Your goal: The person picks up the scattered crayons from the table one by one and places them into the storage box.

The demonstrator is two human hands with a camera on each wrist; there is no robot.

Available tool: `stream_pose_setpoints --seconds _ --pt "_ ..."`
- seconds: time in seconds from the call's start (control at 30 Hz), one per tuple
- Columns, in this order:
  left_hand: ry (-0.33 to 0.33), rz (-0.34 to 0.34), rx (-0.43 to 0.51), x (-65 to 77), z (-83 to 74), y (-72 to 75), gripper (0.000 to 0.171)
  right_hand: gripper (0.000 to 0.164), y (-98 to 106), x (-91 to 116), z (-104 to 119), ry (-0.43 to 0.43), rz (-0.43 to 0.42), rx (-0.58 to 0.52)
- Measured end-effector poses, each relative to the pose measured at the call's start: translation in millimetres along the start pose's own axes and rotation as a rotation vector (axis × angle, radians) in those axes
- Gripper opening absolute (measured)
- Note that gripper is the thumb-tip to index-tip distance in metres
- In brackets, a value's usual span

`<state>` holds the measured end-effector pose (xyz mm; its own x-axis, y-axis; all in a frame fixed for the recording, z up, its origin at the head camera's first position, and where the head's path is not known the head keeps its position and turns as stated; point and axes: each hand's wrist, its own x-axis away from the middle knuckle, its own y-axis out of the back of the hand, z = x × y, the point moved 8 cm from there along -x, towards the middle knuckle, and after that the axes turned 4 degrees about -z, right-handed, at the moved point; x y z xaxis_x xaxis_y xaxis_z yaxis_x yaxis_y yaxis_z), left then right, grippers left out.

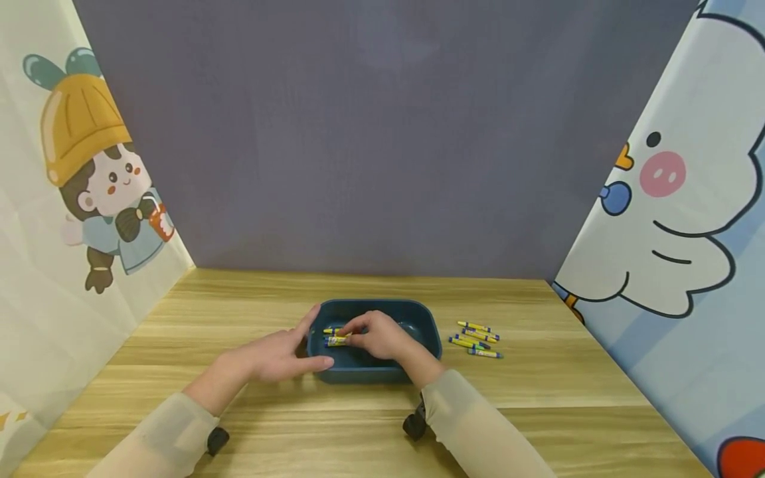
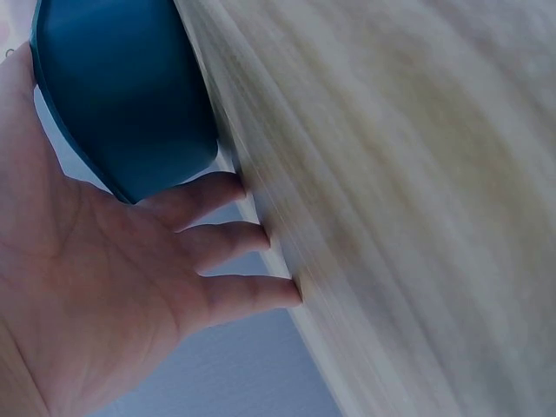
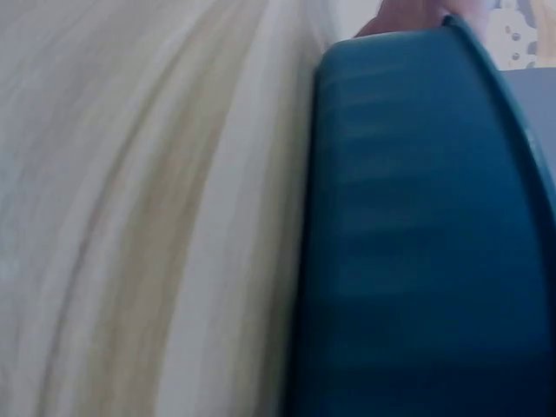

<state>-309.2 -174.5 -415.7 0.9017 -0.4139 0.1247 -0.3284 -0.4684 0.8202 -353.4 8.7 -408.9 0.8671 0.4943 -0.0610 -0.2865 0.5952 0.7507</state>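
Trouble starts if our right hand [image 1: 380,336], pinching a slim yellow-and-blue wax crayon [image 1: 335,342] inside the dark-blue, plastic-looking rectangular tray [image 1: 366,376], loosens unevenly: the crayon may roll. Our left hand [image 1: 277,355], spread against the tray, could shove it.

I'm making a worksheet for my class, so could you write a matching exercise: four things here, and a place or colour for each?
1. left hand
2. right hand
3. box
4. larger group of crayons

A. on the table, right of the box
B. touching the box's left end
C. dark blue
D. reaching into the box

Pairs: 1-B, 2-D, 3-C, 4-A
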Motion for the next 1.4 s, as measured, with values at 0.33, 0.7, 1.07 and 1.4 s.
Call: stream_pose_setpoints --seconds 0.33,0.7,1.07,1.4 --pt "0.002 0.000 -0.011 -1.4 1.3 -0.5 0.119 0.018 -11 -4 -2 -0.016 0.030 0.092" --pt "0.006 0.002 -0.003 -0.3 0.7 -0.2 0.118 0.019 -12 -3 -2 -0.035 0.040 0.096" --pt "-0.006 0.010 0.016 -0.3 -1.2 0.2 0.117 0.019 -11 -3 -1 -0.006 0.026 0.062" --pt "-0.012 0.010 0.011 -1.5 -0.2 -0.1 0.116 0.020 2 -2 1 -0.001 -0.023 0.057"
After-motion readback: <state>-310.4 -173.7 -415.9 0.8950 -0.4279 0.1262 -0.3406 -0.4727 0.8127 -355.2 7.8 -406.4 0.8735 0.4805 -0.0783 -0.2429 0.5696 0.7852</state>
